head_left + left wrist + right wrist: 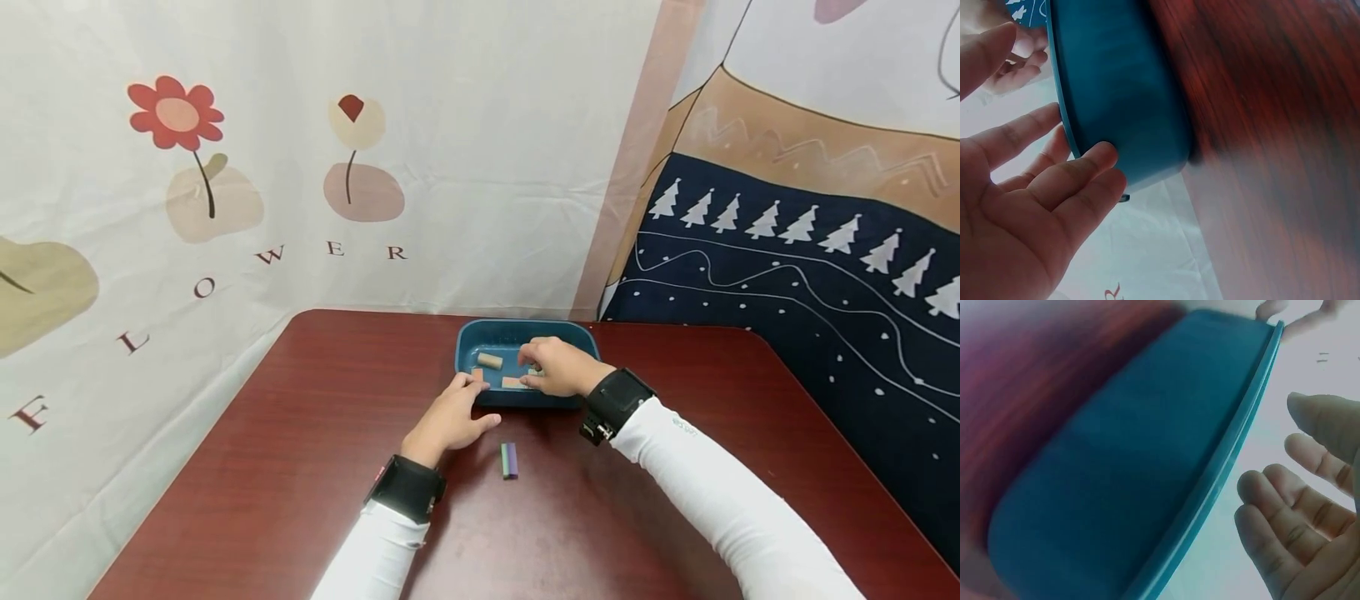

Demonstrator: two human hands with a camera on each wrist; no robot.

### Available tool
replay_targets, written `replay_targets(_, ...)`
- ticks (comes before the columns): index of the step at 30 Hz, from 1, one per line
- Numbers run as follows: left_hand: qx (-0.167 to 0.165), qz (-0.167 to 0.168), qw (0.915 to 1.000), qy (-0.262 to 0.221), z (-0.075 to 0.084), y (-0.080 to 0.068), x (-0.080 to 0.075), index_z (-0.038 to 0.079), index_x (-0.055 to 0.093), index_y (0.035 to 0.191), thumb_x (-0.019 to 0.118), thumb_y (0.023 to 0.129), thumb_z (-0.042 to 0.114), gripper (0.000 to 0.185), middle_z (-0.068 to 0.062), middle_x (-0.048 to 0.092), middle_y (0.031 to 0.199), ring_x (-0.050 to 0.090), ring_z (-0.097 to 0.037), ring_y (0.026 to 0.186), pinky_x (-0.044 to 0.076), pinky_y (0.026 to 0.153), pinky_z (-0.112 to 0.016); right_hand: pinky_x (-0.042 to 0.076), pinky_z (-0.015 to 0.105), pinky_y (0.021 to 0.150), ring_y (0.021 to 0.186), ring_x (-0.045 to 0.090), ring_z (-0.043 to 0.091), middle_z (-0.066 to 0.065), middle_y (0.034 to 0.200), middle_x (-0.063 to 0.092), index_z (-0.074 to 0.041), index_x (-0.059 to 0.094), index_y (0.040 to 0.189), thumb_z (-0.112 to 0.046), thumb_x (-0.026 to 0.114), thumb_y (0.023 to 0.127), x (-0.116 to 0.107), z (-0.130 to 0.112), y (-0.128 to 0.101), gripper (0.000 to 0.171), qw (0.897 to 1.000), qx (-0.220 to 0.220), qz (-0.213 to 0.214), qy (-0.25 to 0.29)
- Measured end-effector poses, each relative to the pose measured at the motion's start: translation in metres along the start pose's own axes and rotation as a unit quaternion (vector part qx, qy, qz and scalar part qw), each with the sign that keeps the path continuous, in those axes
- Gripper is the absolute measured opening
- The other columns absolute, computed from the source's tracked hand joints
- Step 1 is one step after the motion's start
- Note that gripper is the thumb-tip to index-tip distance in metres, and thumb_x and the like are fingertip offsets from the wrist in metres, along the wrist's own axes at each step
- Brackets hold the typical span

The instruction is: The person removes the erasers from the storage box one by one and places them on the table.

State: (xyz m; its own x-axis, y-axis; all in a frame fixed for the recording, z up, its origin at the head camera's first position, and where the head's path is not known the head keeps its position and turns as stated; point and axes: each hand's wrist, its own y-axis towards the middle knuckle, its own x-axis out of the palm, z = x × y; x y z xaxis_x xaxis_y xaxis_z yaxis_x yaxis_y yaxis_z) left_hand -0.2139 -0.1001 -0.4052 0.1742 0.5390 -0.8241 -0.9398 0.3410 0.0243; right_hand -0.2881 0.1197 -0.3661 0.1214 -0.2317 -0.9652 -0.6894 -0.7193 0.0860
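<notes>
A dark blue plastic bin (525, 400) stands on the table with several small blocks inside. Among them are a tan cylinder (490, 361), a light orange flat block (513, 383) and an orange piece (477, 374). My left hand (452, 421) touches the bin's near left rim, its fingertips against the wall (1129, 87) in the left wrist view. Over the right part of the bin hovers my right hand (558, 367), its fingers loosely bent with nothing between them in the right wrist view. A green and purple block (509, 461) lies on the table before the bin.
The reddish-brown table (337, 400) reaches back to a pale hanging cloth (487, 208) printed with flowers. Along the right side hangs a dark blue cloth (750, 258) with white trees. The bin stands near the table's back edge.
</notes>
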Motion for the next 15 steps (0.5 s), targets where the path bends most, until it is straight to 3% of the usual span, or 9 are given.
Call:
replay_targets(8,0.007,0.003,0.9999,-0.007,-0.002,0.001,0.0,0.004,0.051,0.139,0.068,0.092,0.031,0.057,-0.011,0.043,0.132,0.053,-0.027,0.113,0.044,0.096,-0.045,0.051,0.039,0.084,0.098,0.061,0.024,0.013,0.107,0.063,-0.004,0.067,0.111,-0.018,0.07,0.091,-0.006,0.018,0.013,0.024,0.995,0.058,-0.076,-0.032)
replay_targets(15,-0.002,-0.002,0.9999,-0.01,-0.001,0.001,-0.001,0.005,0.05,0.14,0.068,0.092,0.032,0.058,-0.011,0.042,0.133,0.052,-0.026,0.114,0.044,0.096,-0.044,0.051,0.038,0.081,0.093,0.061,0.02,0.008,0.109,0.064,-0.005,0.066,0.118,-0.019,0.069,0.092,-0.009,0.023,0.026,0.029,0.977,0.11,-0.171,-0.06)
